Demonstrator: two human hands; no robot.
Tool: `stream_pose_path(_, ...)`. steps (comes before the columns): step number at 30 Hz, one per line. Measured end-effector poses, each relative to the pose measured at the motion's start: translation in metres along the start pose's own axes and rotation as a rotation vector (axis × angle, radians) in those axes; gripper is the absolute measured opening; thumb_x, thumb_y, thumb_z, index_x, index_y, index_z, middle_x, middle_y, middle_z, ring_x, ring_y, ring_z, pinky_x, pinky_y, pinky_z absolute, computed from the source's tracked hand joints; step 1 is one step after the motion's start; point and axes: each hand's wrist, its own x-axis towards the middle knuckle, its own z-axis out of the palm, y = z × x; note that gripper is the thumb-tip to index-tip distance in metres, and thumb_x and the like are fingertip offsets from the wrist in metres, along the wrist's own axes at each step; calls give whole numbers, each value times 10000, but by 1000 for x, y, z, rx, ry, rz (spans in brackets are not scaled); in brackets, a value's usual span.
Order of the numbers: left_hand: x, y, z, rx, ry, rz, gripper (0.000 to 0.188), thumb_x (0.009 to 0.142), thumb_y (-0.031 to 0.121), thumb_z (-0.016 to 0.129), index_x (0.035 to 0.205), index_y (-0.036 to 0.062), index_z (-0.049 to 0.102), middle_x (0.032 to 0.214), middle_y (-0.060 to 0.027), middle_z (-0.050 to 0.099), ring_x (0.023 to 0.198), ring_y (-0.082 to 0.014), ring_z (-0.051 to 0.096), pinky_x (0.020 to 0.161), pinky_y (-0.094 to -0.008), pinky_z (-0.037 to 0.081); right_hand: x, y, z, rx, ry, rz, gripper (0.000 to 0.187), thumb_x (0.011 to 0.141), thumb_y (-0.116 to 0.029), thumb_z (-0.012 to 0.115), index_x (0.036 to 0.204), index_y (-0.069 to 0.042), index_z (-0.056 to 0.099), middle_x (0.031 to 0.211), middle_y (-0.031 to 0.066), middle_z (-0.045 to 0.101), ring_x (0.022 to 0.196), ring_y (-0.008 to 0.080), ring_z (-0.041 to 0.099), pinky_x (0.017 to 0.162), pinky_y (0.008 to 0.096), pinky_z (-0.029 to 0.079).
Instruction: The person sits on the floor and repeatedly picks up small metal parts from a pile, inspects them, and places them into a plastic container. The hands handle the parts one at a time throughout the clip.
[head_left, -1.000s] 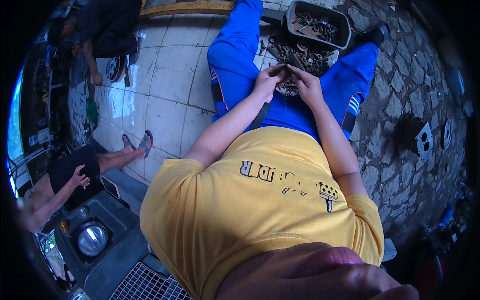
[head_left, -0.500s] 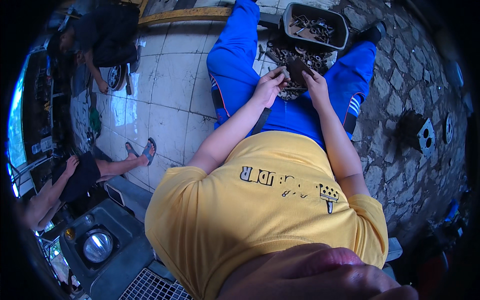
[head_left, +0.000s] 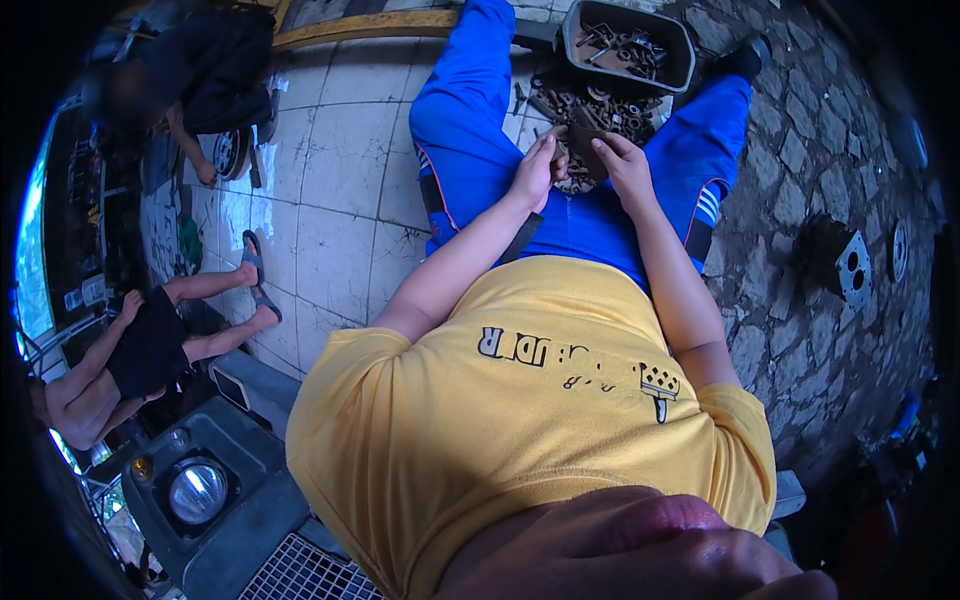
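Observation:
Between my knees, my right hand (head_left: 624, 168) pinches a dark brown, sandpaper-like sheet (head_left: 587, 152) with the thumb on top. Close on its left, my left hand (head_left: 537, 172) is closed, fingers toward the sheet, round a small greyish metal part (head_left: 560, 158). Fingers mostly cover that part, so I cannot tell its exact kind. Beyond both hands, a pile of loose bolts, nuts and washers (head_left: 625, 118) is spread on the floor. A grey plastic tub (head_left: 683, 62) with several bolts in it stands just past the pile.
A yellow beam (head_left: 365, 28) crosses the tiled floor at the far left. One person (head_left: 200, 75) bends over a round wheel-like part (head_left: 230, 153); another (head_left: 150, 345) is at the left by a vehicle front with a headlight (head_left: 198, 492). A metal housing (head_left: 852, 268) lies on the stone paving.
My hands have shifted slightly, and the sheet has turned more upright and moved left against the part. The person at the left has stepped, legs now further apart.

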Motion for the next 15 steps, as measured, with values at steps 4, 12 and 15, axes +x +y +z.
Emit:
stream_pose_path(4,2,-8,3,93,58,23,404,1128,336,358,1460,138,474,994,6,629,824,-83,582,694,-266,478,-5,10,14,-168,-143,-252,290,1003,-155,644,1268,-54,699,1080,132,754,967,156,699,861,308,534)
stream_pose_path(12,-6,0,22,142,123,97,369,1122,272,356,1452,149,465,1093,6,617,854,-69,572,723,-253,492,-16,-12,21,-281,-182,-177,328,999,-125,622,1316,-52,665,1206,199,717,1088,293,717,943,354,530)
stream_pose_path(15,7,-4,4,143,32,26,370,1119,262,369,1463,154,457,1066,15,609,832,-67,564,719,-251,485,-7,-6,18,-305,-152,-251,323,1004,-124,619,1314,-48,666,1218,177,722,1097,271,716,956,346,527)
